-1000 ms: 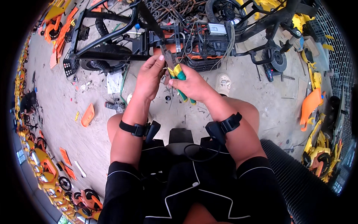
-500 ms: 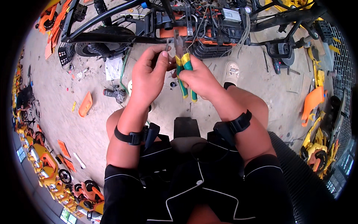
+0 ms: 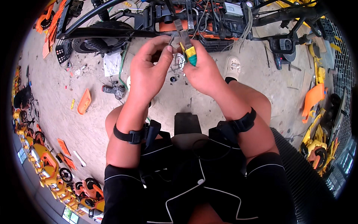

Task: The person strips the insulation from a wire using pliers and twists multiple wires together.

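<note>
My right hand point(image 3: 203, 72) grips a pair of pliers point(image 3: 187, 46) with yellow and green handles; the metal jaws point up and away from me. My left hand point(image 3: 149, 71) pinches a small metal part point(image 3: 172, 39) right beside the jaws. Both hands are raised in front of a stripped black scooter frame point(image 3: 112, 31) with an orange body and loose wires. I sit with bare knees, black straps on both wrists.
A black wheel point(image 3: 97, 37) lies at the upper left by white papers point(image 3: 112, 64). Orange plastic pieces point(image 3: 84, 101) and a small motor point(image 3: 115, 90) lie on the concrete floor. Yellow and orange scooter parts point(image 3: 317, 123) pile at the right, toy cars point(image 3: 48, 168) at the lower left.
Both hands have risen closer to the scooter frame, and the view has tilted down. The pliers handles are now mostly covered by my right hand.
</note>
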A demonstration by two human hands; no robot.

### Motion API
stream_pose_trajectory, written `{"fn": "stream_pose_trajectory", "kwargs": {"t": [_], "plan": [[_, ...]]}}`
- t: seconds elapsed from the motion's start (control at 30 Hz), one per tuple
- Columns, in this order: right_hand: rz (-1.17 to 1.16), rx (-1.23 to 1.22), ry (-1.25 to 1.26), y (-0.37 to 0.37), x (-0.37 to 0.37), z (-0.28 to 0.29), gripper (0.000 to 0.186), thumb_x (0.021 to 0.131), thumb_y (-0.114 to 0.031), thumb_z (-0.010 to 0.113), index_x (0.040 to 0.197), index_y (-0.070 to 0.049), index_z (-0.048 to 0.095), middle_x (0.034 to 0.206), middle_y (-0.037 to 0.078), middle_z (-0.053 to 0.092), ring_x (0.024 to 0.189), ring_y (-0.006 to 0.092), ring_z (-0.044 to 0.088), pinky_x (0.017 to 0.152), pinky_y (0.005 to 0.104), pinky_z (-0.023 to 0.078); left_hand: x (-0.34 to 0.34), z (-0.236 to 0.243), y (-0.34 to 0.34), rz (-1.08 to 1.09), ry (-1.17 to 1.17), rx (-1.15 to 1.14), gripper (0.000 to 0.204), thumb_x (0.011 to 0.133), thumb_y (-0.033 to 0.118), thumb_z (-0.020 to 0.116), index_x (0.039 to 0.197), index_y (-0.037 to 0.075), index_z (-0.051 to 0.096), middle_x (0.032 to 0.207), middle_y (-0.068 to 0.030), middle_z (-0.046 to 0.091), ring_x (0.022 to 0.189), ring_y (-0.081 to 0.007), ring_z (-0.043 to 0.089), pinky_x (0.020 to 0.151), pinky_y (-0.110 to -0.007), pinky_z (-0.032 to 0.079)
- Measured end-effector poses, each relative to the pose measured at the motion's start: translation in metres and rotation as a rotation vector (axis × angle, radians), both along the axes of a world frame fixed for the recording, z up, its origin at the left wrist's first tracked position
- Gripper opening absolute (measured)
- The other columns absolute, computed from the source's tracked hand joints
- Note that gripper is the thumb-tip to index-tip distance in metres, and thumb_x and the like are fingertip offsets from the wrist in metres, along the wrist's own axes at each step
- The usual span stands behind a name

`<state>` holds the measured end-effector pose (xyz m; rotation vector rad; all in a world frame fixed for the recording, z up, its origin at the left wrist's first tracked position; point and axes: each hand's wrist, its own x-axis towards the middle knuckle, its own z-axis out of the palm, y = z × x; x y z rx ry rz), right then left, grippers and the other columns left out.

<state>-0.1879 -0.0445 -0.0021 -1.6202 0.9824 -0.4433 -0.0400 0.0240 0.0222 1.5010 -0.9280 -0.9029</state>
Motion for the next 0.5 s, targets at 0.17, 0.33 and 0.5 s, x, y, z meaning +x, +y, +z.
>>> {"fn": "stream_pose_trajectory", "kwargs": {"t": [0.17, 0.33, 0.5], "plan": [[-0.024, -0.207, -0.043, 0.001, -0.005, 0.001, 0.058, 0.078, 0.004, 0.056, 0.134, -0.002, 0.043, 0.125, 0.020, 0.054, 0.118, 0.0369, 0.051, 0.099, 0.0438, 0.043, -0.010, 0.005, 0.001, 0.041, 0.029, -0.092, 0.025, 0.097, 0.005, 0.062, 0.121, -0.001, 0.063, 0.104, -0.0091, 0.070, 0.091, -0.0098, 0.065, 0.080, -0.024, 0.052], [-0.041, -0.606, 0.038, 0.002, -0.010, 0.012, 0.066, 0.070, 0.006, 0.063, 0.133, 0.000, 0.044, 0.129, 0.023, 0.048, 0.121, 0.0437, 0.045, 0.102, 0.0485, 0.039, -0.015, 0.017, 0.004, 0.002, 0.217, -0.074, 0.024, 0.099, 0.004, 0.059, 0.123, -0.001, 0.061, 0.106, -0.0079, 0.069, 0.092, -0.0107, 0.064, 0.082, -0.024, 0.052], [-0.066, -0.865, 0.132, 0.001, -0.014, 0.023, 0.071, 0.066, 0.007, 0.065, 0.134, 0.003, 0.044, 0.126, 0.022, 0.049, 0.117, 0.0427, 0.046, 0.102, 0.0487, 0.038, -0.018, 0.020, 0.007, -0.004, 0.233, -0.075, 0.024, 0.100, 0.005, 0.058, 0.123, -0.001, 0.060, 0.102, -0.0068, 0.068, 0.089, -0.0101, 0.064, 0.080, -0.025, 0.053]]}}
